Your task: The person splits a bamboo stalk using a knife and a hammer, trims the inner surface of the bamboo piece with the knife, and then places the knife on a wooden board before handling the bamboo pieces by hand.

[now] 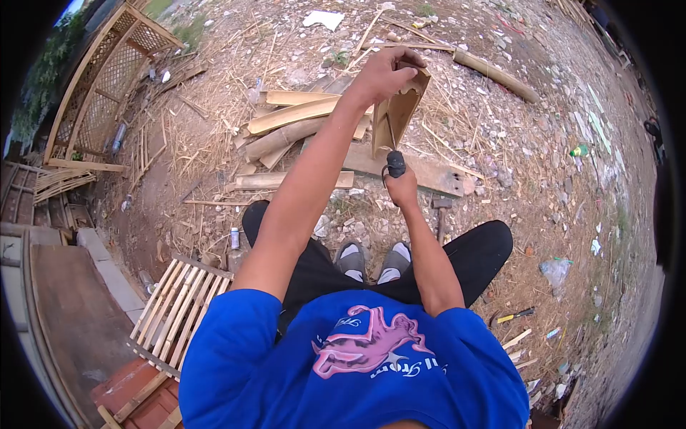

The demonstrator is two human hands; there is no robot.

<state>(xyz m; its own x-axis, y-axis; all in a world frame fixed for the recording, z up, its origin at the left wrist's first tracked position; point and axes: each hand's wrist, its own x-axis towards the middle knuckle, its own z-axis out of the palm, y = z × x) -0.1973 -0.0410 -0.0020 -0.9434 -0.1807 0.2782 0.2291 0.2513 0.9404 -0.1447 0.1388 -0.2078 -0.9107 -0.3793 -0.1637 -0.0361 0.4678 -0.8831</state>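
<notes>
A split bamboo piece (406, 114) stands upright above a wooden plank (357, 159), its hollow inner side showing. My left hand (389, 74) is closed over the top end of that piece. Lower down, my right hand (402, 184) is wrapped round the black handle (395, 163) of a tool, whose thin blade reaches up against the bamboo's inner face. Left of the bamboo piece, several split bamboo lengths (293, 114) lie in a pile. A hammer (441, 214) rests on the ground just below the plank's right end.
A slatted wooden rack (175, 311) lies at the lower left, and a lattice frame (100, 89) stands at the upper left. A bamboo pole (495, 75) lies at the upper right. Near my right knee is a yellow-handled tool (514, 315). A small bottle (234, 238) stands at left.
</notes>
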